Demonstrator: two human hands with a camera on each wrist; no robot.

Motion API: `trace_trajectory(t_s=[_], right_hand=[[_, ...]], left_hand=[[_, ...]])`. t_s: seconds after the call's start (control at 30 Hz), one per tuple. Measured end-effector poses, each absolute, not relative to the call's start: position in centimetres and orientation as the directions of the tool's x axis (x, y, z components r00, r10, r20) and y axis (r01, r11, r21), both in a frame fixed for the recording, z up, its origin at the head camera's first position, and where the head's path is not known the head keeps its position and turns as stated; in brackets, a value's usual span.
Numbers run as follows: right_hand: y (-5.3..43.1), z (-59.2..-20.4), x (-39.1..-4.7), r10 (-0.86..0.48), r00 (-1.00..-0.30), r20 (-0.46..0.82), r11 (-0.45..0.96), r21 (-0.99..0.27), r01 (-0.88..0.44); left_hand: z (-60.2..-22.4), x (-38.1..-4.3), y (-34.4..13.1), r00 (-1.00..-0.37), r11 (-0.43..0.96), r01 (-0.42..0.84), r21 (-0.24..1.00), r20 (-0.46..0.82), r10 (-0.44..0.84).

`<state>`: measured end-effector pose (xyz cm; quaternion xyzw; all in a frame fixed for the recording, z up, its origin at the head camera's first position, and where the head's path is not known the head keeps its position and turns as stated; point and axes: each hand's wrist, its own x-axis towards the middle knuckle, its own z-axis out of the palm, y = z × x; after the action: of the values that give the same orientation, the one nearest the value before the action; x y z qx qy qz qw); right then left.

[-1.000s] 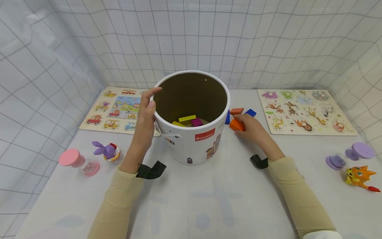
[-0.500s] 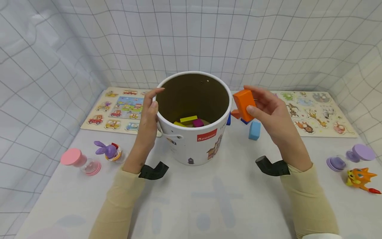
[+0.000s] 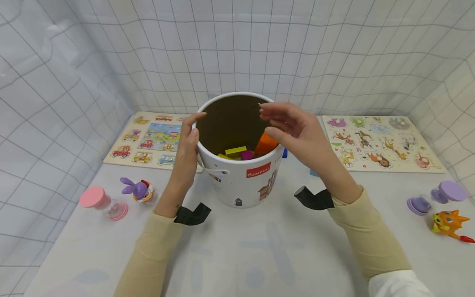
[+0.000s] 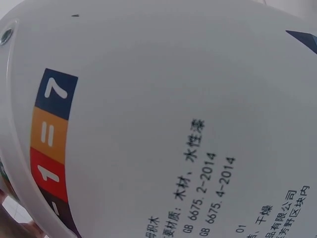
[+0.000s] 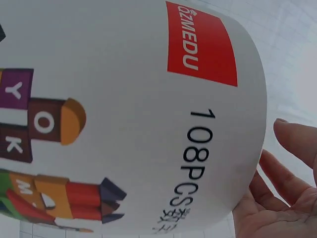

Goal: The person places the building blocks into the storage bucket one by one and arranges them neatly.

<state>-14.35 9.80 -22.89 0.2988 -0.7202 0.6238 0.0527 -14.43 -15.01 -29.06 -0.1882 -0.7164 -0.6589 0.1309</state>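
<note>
Unlike half a second ago, the glossy orange rectangular block (image 3: 264,145) is now showing inside the white round bucket (image 3: 234,185), near its right wall, its partly hidden long axis slanting up rightward. The right hand (image 3: 302,134) is hovering there, thumb and fingertips standing apart; the left hand (image 3: 186,154) is gripping the rim.

Place: a toy-play area, as I read it; home or studio, I can't tell.
Sheeting (image 3: 252,53): white, grid-lined, on three sides.
Tabletop (image 3: 222,255): white, with puzzle boards (image 3: 386,142), toy figures (image 3: 448,222).
</note>
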Motion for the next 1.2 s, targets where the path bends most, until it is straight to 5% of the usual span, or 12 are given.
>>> trace_trajectory(t_s=[0.17,0.53,0.93,1.2], right_hand=[[12.3,-24.0,-14.2,-0.266,-0.859,0.438,0.030,-0.887,-0.461],[19.2,-33.5,-15.4,-0.156,-0.985,0.076,0.431,-0.892,-0.137],[21.3,-37.2,-17.0,-0.238,-0.966,-0.104,0.737,-0.667,-0.109],[21.3,-37.7,-16.8,-0.337,-0.936,-0.103,0.777,-0.592,-0.215]], left_hand=[[-29.0,-14.5,-15.1,-0.894,0.056,0.443,0.895,0.436,0.107],[-28.8,-14.4,-15.2,-0.898,0.056,0.435,0.899,0.429,0.100],[-28.9,-14.4,-15.1,-0.902,0.063,0.425,0.903,0.417,0.113],[-28.9,-14.5,-15.1,-0.894,0.039,0.440,0.897,0.433,0.114]])
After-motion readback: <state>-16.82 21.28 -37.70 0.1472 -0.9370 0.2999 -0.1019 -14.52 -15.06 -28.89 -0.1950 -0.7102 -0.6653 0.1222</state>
